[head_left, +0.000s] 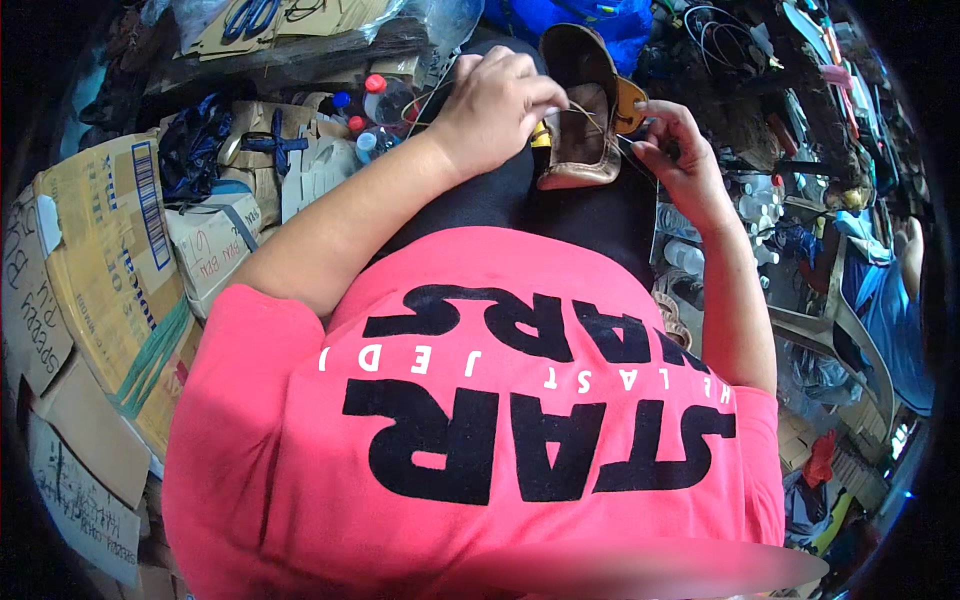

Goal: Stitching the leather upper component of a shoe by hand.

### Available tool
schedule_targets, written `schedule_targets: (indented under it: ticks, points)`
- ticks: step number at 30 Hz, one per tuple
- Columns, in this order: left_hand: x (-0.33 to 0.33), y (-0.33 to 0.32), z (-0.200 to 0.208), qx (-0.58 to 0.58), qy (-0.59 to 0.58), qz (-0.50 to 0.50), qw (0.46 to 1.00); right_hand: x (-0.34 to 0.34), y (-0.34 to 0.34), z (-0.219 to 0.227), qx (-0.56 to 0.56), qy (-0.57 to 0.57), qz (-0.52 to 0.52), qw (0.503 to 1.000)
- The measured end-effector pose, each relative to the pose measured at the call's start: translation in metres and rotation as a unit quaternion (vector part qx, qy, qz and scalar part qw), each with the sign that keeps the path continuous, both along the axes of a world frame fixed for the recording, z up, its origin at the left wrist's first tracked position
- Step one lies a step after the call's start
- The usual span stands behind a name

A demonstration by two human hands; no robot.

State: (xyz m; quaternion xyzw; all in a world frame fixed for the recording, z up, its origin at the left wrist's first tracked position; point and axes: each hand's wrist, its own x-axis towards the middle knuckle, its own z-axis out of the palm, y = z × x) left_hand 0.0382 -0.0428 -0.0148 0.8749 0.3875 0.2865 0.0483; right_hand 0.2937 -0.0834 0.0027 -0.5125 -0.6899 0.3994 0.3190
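A brown leather shoe (585,172) rests across my dark-trousered thighs, its opening facing up and an orange leather flap (628,105) at its right side. My left hand (495,108) is closed left of the shoe, with a pale thread (588,112) at its fingertips running over the opening. On the other side, my right hand (682,150) has its forefinger against the flap. Its thumb and other fingers are bent around something thin that I cannot make out. Something yellow and black (541,140) touches the shoe's left edge.
Cardboard boxes (110,250) are stacked at the left. Bottles with red and blue caps (385,100) stand beyond my left forearm. Clear bottles (685,257) lie right of my lap. A blue plastic bag (600,35) is at the far side; scissors (250,18) lie far left.
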Motion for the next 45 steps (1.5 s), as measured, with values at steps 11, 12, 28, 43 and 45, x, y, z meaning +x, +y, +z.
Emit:
schedule_targets:
  ticks: [11,12,28,43,45]
  points:
    - [0.012,0.017,-0.008,-0.088,-0.025,-0.045,0.995,0.007,0.016,-0.007,0.015,0.019,0.056,0.998]
    - [0.012,0.017,-0.008,-0.088,-0.025,-0.044,0.995,0.008,0.016,-0.007,0.015,0.019,0.056,0.998]
    - [0.013,0.017,-0.009,-0.133,-0.001,-0.062,0.989,0.000,-0.003,-0.009,0.024,0.044,-0.029,0.998]
    - [0.019,0.032,-0.008,-0.196,0.032,-0.088,0.976,0.013,0.009,-0.027,-0.047,0.032,0.017,0.998]
    - [0.023,0.037,-0.005,-0.209,0.042,-0.099,0.972,0.015,0.015,-0.031,-0.034,0.036,0.027,0.998]
